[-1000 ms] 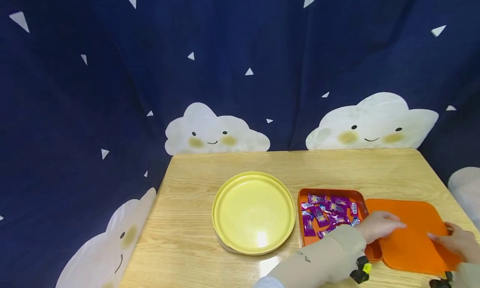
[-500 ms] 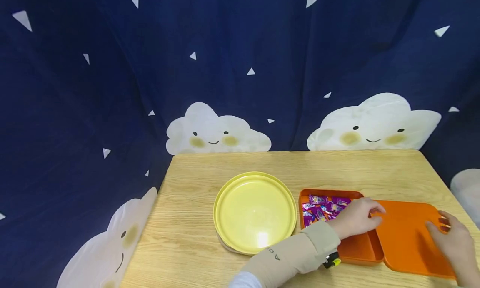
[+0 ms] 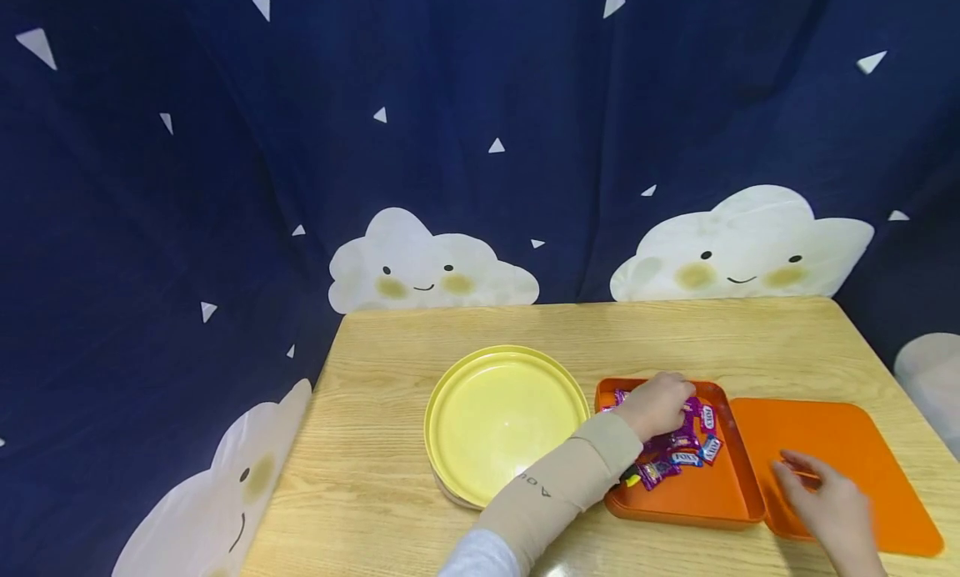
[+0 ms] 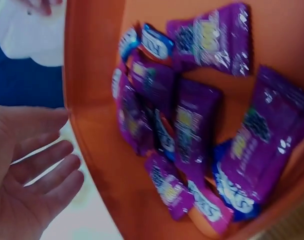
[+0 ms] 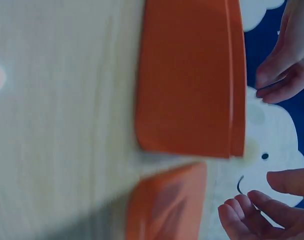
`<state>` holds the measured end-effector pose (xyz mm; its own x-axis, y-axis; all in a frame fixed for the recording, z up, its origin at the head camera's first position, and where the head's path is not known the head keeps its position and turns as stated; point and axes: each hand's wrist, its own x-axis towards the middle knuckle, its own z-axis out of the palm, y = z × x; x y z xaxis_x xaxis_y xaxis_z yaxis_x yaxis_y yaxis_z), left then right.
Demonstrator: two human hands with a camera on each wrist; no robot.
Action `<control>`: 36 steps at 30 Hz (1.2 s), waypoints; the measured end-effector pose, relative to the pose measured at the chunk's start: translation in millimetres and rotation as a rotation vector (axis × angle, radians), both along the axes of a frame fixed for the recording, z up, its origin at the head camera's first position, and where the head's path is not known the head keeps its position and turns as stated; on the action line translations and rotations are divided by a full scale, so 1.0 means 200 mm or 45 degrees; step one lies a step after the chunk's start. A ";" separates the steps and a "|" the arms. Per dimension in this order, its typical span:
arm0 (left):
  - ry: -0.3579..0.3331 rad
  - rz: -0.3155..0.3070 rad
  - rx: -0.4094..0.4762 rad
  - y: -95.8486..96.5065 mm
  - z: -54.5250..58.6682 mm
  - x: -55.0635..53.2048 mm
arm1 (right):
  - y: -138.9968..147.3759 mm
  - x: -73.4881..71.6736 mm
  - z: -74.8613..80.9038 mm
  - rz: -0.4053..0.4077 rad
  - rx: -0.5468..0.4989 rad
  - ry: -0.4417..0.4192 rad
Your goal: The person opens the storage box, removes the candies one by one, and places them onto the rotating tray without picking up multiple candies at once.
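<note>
One box [image 3: 697,495], one lid [image 3: 846,442] — left hand [image 3: 660,406] relaxed over many sweets [image 3: 684,458], right hand [image 3: 831,500] relaxed.

A pale wooden table [image 3: 386,398] stands here, its grain running side to side, with two far corners, a straight far edge and slanting left and right edges. A round yellow container [image 3: 507,427] sits on it near the middle, well apart from the left edge, a paler rim showing underneath. Just beside it, toward the right edge, rests a shallow orange box [image 3: 697,492], short of the far edge. Next to that, nearer the right edge, a flat orange panel [image 3: 843,435] with rounded corners lies flat.
</note>
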<state>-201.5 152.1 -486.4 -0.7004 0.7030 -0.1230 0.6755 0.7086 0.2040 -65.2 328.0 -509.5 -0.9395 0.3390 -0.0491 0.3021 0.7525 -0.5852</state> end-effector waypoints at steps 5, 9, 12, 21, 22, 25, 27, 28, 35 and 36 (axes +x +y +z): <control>-0.091 0.011 -0.084 0.00 -0.05 -0.03 | -0.08 0.04 -0.06 -0.058 -0.065 -0.096; -0.116 -0.001 -0.147 0.02 -0.06 -0.03 | -0.11 0.07 -0.10 -0.119 -0.104 -0.117; -0.122 -0.002 -0.181 0.04 -0.07 -0.03 | -0.13 0.09 -0.11 -0.157 -0.137 -0.100; -0.196 0.087 -0.160 0.06 -0.09 -0.02 | -0.17 0.12 -0.14 -0.328 -0.228 -0.038; -0.203 0.102 -0.156 0.06 -0.09 -0.02 | -0.18 0.13 -0.15 -0.339 -0.234 -0.033; -0.186 0.116 -0.144 0.06 -0.12 -0.02 | -0.18 0.13 -0.15 -0.356 -0.261 -0.033; -0.132 0.102 -0.152 0.07 -0.14 -0.02 | -0.18 0.13 -0.15 -0.358 -0.269 -0.040; -0.111 0.102 -0.155 0.07 -0.15 -0.02 | -0.18 0.13 -0.14 -0.360 -0.271 -0.048; -0.061 0.139 -0.167 0.09 -0.18 0.00 | -0.19 0.13 -0.14 -0.351 -0.252 -0.010; -0.057 0.137 -0.169 0.09 -0.18 0.00 | -0.19 0.13 -0.14 -0.350 -0.254 -0.005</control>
